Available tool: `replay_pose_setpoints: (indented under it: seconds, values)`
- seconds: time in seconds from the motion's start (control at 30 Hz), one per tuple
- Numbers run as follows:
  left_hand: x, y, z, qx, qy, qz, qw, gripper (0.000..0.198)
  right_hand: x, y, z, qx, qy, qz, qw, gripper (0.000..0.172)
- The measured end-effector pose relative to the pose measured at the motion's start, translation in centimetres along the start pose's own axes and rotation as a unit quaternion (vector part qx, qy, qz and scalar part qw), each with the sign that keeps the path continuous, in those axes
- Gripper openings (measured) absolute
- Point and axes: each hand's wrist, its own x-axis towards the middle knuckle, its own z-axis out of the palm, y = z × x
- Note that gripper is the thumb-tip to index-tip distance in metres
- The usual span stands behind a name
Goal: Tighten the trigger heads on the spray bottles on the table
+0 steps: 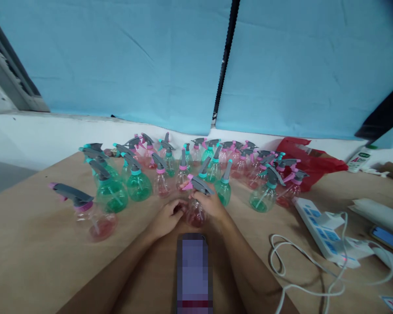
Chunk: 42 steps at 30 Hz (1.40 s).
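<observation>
A clear pink spray bottle (196,216) with a grey and pink trigger head stands upright on the table in front of me. My right hand (211,204) is closed round its neck, just under the trigger head. Curled against the bottle's left side is my left hand (168,216), its fingertips at the bottle and partly hidden. Close behind are a green spray bottle (223,192) and a pink one (162,183). Another pink spray bottle (101,226) stands apart at the left. Below my hands lies a phone (194,270) with a blurred screen.
Many more green and pink spray bottles (139,187) crowd the back of the wooden table (29,222). To the right lie a red plastic bag (301,152), a white power strip (324,235), loose white cables (301,285) and another phone (389,240). A white bottle (362,158) stands behind.
</observation>
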Motion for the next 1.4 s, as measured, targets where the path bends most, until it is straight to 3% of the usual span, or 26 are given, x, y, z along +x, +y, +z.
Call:
replay_pose_setpoints:
  seconds: [0.17, 0.33, 0.4, 0.53, 0.63, 0.73, 0.83, 0.93, 1.13, 1.4]
  values:
    - [0.0, 0.3, -0.1, -0.004, -0.013, -0.007, 1.0, 0.024, -0.7, -0.7, -0.9, 0.043, 0.051, 0.001, 0.998, 0.026]
    - [0.0, 0.2, -0.2, 0.005, -0.009, -0.031, 0.999, 0.024, -0.8, -4.5, -3.0, 0.113, 0.084, -0.045, 0.989, 0.028]
    - [0.0, 0.3, -0.2, 0.012, -0.007, -0.037, 0.999, 0.024, -1.3, -6.1, -4.0, 0.078, 0.111, -0.043, 0.99, 0.024]
    - [-0.1, 0.9, -0.4, 0.023, -0.011, -0.042, 0.999, 0.024, -3.2, -7.9, -6.6, -0.096, 0.176, -0.001, 0.98, 0.025]
    - [-0.1, 1.1, -0.5, 0.029, -0.015, -0.039, 0.999, 0.024, -4.6, -7.9, -8.7, -0.249, 0.225, 0.021, 0.942, 0.026]
    - [-0.1, 1.0, -0.5, 0.028, -0.018, -0.033, 0.999, 0.024, -5.2, -7.5, -10.3, -0.377, 0.287, 0.034, 0.88, 0.027]
    - [-0.1, 0.9, -0.5, 0.028, -0.015, -0.034, 0.999, 0.024, -5.2, -7.1, -11.3, -0.458, 0.329, 0.052, 0.824, 0.028]
    - [-0.1, 1.0, -0.6, 0.033, -0.015, -0.034, 0.999, 0.024, -5.0, -6.4, -11.8, -0.508, 0.338, 0.071, 0.789, 0.028]
    - [-0.2, 1.3, -0.7, 0.026, -0.015, -0.035, 0.999, 0.023, -4.7, -5.2, -12.2, -0.532, 0.348, 0.08, 0.768, 0.029]
    - [-0.1, 1.0, -0.6, 0.029, -0.015, -0.028, 0.999, 0.024, -4.6, -5.1, -12.4, -0.53, 0.341, 0.081, 0.772, 0.03]
